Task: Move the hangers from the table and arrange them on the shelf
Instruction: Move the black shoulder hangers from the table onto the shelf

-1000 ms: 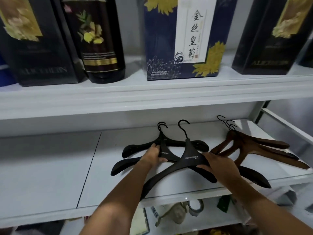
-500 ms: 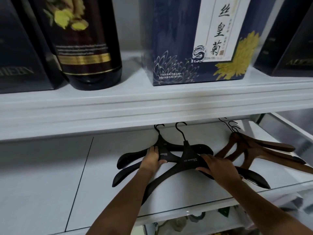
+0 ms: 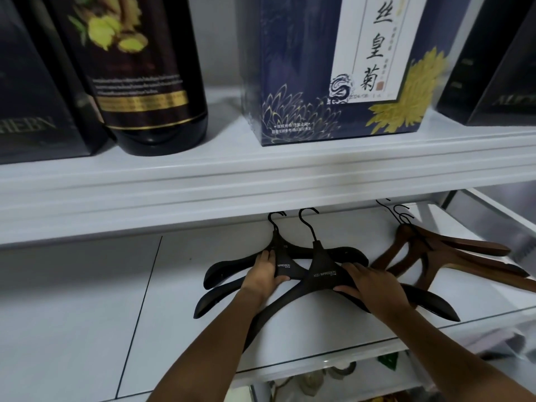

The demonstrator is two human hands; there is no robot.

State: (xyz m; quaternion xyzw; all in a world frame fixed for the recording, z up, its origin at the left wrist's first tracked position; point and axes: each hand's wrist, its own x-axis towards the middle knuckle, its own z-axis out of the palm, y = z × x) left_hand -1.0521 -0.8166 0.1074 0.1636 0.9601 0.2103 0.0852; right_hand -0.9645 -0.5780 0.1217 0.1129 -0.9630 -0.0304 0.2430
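Observation:
Three black hangers lie overlapped on the white lower shelf [image 3: 87, 300], hooks pointing to the back. My left hand [image 3: 262, 278] grips the neck of the middle black hanger [image 3: 282, 266], thumb curled under it. My right hand [image 3: 372, 288] holds the front black hanger [image 3: 323, 274] at its right shoulder, thumb under the edge. The rear black hanger [image 3: 348, 253] lies partly beneath them. To the right lies a pile of brown wooden hangers [image 3: 452, 253], apart from both hands.
The upper shelf board [image 3: 261, 181] overhangs close above the hangers. On it stand a dark bottle [image 3: 139, 82], a blue box with Chinese lettering [image 3: 342, 68] and black boxes [image 3: 493, 68]. A lower shelf with small items shows below.
The view has closed in on the shelf. Both hands with the black hangers have slid slightly farther back on the shelf; the grips look the same.

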